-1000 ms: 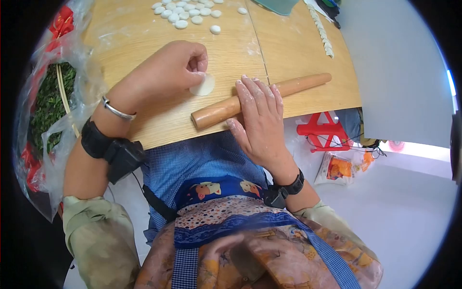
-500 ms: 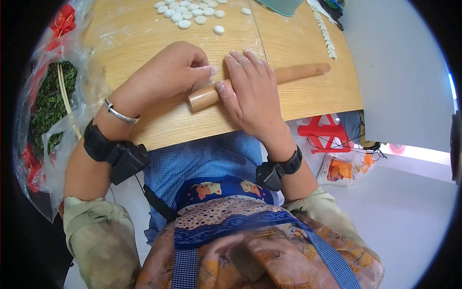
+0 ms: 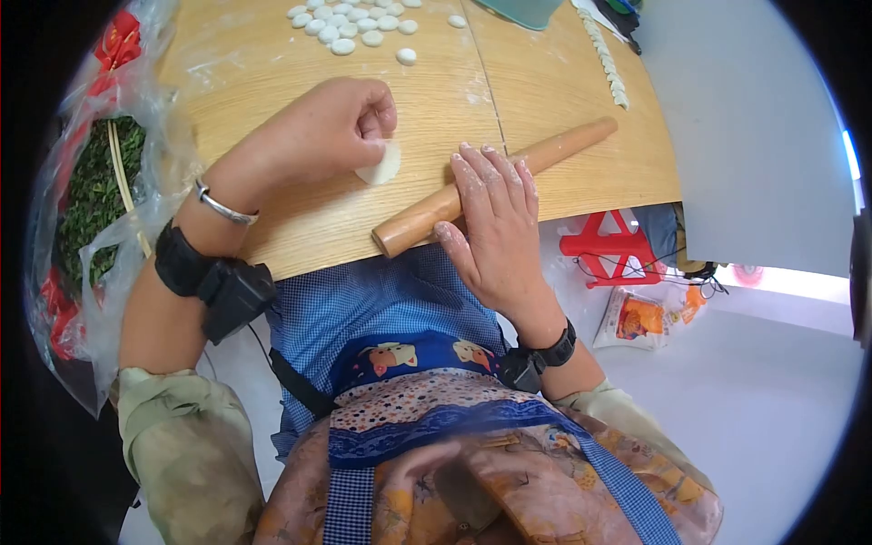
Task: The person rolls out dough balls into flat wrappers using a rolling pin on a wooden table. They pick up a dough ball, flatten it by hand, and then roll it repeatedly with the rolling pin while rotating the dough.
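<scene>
Wooden tabletop [image 3: 272, 82] dusted with flour, seen from above. Left hand [image 3: 322, 127] pinches the rim of a thin dough round [image 3: 381, 165] lying on the table. Right hand [image 3: 495, 222] rests flat and open on a rolling pin [image 3: 563, 147] just beside the round, gripping nothing. This round looks nearly flat; many small dough pieces [image 3: 350, 23] lie unrolled at the far edge, partly cut off. Left fingertips are mostly hidden
</scene>
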### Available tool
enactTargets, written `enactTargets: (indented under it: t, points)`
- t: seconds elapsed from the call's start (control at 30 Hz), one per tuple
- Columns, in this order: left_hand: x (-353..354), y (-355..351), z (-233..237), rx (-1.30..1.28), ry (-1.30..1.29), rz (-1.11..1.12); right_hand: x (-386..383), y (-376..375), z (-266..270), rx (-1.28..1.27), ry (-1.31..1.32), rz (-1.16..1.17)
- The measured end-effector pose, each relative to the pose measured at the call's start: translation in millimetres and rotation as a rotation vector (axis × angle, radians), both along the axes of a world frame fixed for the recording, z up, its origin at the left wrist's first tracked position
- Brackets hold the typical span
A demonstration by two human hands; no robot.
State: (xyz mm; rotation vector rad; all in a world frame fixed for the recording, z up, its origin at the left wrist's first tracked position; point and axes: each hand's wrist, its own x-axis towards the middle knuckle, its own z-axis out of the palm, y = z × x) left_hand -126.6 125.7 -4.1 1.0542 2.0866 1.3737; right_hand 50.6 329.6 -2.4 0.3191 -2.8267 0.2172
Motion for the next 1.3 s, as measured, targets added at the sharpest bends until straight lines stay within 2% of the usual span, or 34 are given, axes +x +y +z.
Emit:
enactTargets:
  t: [0.17, 0.43, 0.5, 0.57, 0.73, 0.8, 0.9, 0.97, 1.1, 1.3]
  points:
    - [3.7, 0.2, 5.0, -0.1, 0.042, -0.031, -11.6, -2.4, -0.9, -0.016, 0.018, 0.008]
    - [-0.9, -1.6, 8.0, -0.1, 0.063, 0.009, -72.3, -12.7, -6.1, -0.009, 0.111, 0.061]
    - [-3.3, -1.2, 6.6, -0.131, 0.058, -0.006, -87.3, -15.0, -9.8, -0.001, 0.208, 0.057]
    - [-6.6, -1.2, -0.3, -0.08, 0.162, 0.015, -94.2, -16.3, -11.3, -0.007, 0.22, 0.049]
    - [-0.9, -2.7, 1.7, -0.086, 0.097, -0.014, -70.9, -14.3, -7.2, -0.025, 0.192, 0.04]
    - [-0.8, -3.1, -1.8, -0.075, 0.078, -0.022, -47.6, -11.5, -2.8, -0.002, 0.07, 0.025]
    - [0.9, -1.1, 0.3, -0.04, 0.081, -0.017, -16.6, -5.4, -0.4, 0.028, 0.027, 0.008]
    - [4.4, -0.2, 6.4, -0.059, -0.176, -0.027, -4.4, -3.2, 1.9, 0.03, 0.011, 0.006]
    - [5.4, 1.8, 4.5, -0.101, -0.104, -0.027, -8.2, -4.2, 3.5, 0.01, 0.01, 0.012]
    - [3.5, 0.1, 4.8, -0.092, -0.023, 0.028, -54.3, -9.3, -5.0, -0.023, 0.115, 0.061]
